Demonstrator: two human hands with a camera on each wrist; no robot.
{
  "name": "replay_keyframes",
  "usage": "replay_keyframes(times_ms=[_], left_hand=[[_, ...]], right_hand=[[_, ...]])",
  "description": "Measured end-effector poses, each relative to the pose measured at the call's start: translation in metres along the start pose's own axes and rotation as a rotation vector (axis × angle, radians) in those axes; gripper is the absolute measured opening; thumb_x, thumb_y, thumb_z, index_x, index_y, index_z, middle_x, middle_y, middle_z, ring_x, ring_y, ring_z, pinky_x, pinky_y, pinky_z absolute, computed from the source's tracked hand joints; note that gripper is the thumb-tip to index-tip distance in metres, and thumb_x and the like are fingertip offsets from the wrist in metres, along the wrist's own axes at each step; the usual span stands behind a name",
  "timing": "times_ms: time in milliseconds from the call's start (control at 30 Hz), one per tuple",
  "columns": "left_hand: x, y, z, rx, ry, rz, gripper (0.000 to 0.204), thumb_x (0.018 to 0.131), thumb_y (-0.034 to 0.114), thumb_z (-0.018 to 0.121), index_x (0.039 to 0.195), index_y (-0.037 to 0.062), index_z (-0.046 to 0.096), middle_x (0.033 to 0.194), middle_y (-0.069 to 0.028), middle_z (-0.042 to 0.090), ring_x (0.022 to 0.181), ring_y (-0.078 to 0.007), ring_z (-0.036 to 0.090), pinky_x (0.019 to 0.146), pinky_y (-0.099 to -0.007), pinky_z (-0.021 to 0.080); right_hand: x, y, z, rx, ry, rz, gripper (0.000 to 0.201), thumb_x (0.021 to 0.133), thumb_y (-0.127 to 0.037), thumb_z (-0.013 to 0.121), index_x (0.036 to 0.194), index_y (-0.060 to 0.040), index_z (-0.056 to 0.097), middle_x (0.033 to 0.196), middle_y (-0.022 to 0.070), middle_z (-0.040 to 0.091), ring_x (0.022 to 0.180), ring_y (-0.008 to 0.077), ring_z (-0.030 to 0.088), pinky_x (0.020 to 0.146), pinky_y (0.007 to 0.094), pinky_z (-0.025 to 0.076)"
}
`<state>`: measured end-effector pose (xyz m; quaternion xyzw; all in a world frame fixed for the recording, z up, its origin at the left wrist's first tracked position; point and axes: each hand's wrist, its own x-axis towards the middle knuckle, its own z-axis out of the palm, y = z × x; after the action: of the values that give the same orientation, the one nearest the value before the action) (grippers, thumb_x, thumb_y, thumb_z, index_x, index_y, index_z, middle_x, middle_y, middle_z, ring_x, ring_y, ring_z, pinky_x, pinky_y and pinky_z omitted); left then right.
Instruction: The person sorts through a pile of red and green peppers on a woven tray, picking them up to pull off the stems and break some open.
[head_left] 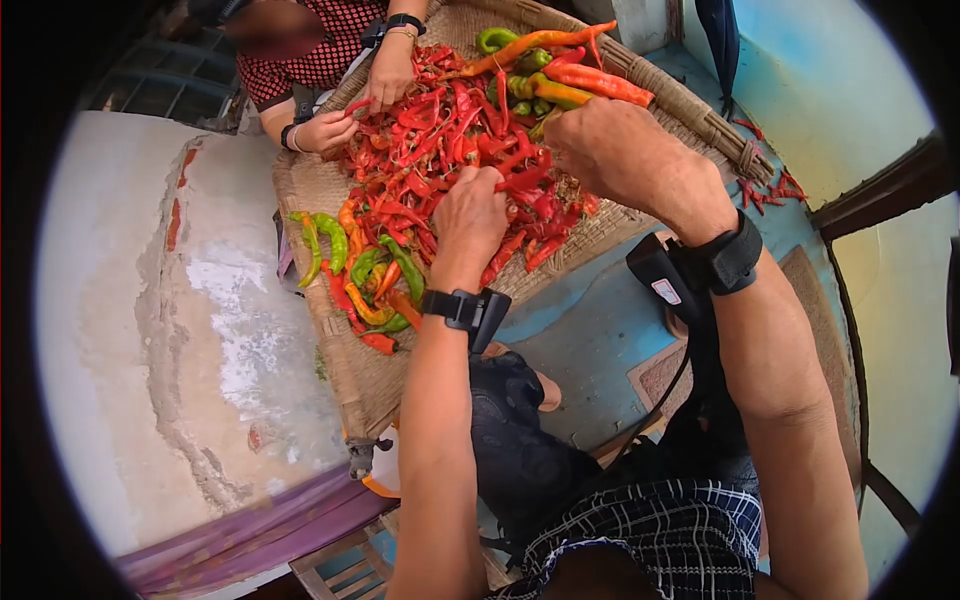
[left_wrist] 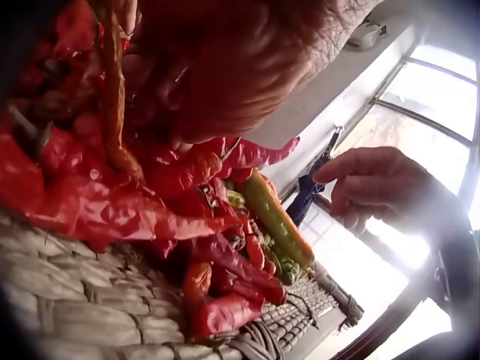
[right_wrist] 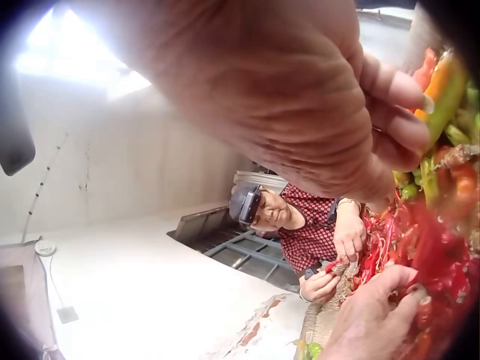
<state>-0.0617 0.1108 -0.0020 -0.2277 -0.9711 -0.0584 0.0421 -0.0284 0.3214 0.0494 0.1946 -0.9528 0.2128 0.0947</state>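
Note:
My left hand (head_left: 470, 220) is down in the heap of red chilli peppers (head_left: 430, 140), its fingers curled on a red chilli (head_left: 527, 174). In the left wrist view the back of the hand hides most of its grip, and an orange chilli (left_wrist: 114, 97) hangs beside a fingertip. Over the right side of the heap is my right hand (head_left: 625, 155), near the large orange and green peppers (head_left: 545, 90). Its fingers are loosely bent, with nothing visible in them. Below that hand, the right wrist view has a blurred red chilli (right_wrist: 442, 244).
A woven tray (head_left: 355, 365) with a raised rim bears the peppers, and green and orange ones (head_left: 375, 285) gather at its left. Across it another person (right_wrist: 307, 225) handles a red chilli. A pale wall (head_left: 220, 300) stands left; red chillies (head_left: 770, 192) lie beyond the right rim.

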Motion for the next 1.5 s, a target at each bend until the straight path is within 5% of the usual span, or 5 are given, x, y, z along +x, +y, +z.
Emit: replay_keyframes(times_ms=[433,667,767,1367,1500], left_hand=[[-0.051,-0.058,-0.04,-1.271,0.266,-0.485,0.01,0.089,0.017,0.057,0.095,0.0086,0.058,0.071,0.0056,0.052,0.057,-0.0026,0.045,0.051,-0.0172,0.035],[-0.064,-0.067,-0.026,-0.428,0.176,-0.315,0.017,0.081,0.016,0.06,0.087,0.0003,0.056,0.083,-0.0201,0.059,0.077,-0.0406,0.056,0.068,-0.0444,0.043],[-0.066,-0.069,-0.013,-0.406,0.254,-0.18,0.021,0.083,0.017,0.061,0.097,0.0013,0.061,0.073,-0.0085,0.059,0.064,-0.0157,0.057,0.062,-0.0297,0.046],[-0.038,-0.074,-0.045,-1.195,0.411,-0.442,0.023,0.089,0.016,0.056,0.104,-0.0002,0.059,0.073,-0.007,0.057,0.067,-0.0098,0.053,0.058,-0.0253,0.042],[-0.027,-0.071,-0.039,0.007,0.79,-0.217,0.049,0.082,0.011,0.061,0.127,0.0018,0.043,0.105,-0.0188,0.058,0.101,-0.0295,0.055,0.088,-0.038,0.041]], right_hand=[[0.014,-0.019,0.025,-0.094,-0.024,-0.102,0.012,0.081,-0.008,0.053,0.08,-0.0001,0.062,0.076,0.0189,0.062,0.078,0.035,0.063,0.07,0.0433,0.051],[0.019,-0.034,0.049,-0.113,-0.117,-0.165,0.012,0.081,-0.011,0.054,0.083,-0.0019,0.062,0.073,0.0176,0.062,0.074,0.0346,0.064,0.068,0.0433,0.052],[0.022,-0.042,0.055,-0.153,-0.151,-0.202,0.013,0.082,-0.012,0.054,0.082,-0.0018,0.062,0.073,0.017,0.063,0.073,0.0343,0.064,0.067,0.042,0.052],[0.028,-0.042,0.06,-0.205,-0.202,-0.177,0.013,0.078,-0.014,0.061,0.087,-0.0056,0.058,0.069,0.0168,0.06,0.071,0.0351,0.062,0.063,0.044,0.05],[0.029,-0.037,0.056,-0.153,-0.097,-0.226,0.01,0.079,-0.013,0.058,0.08,-0.0031,0.059,0.07,0.0174,0.061,0.069,0.0354,0.063,0.064,0.0442,0.051]])
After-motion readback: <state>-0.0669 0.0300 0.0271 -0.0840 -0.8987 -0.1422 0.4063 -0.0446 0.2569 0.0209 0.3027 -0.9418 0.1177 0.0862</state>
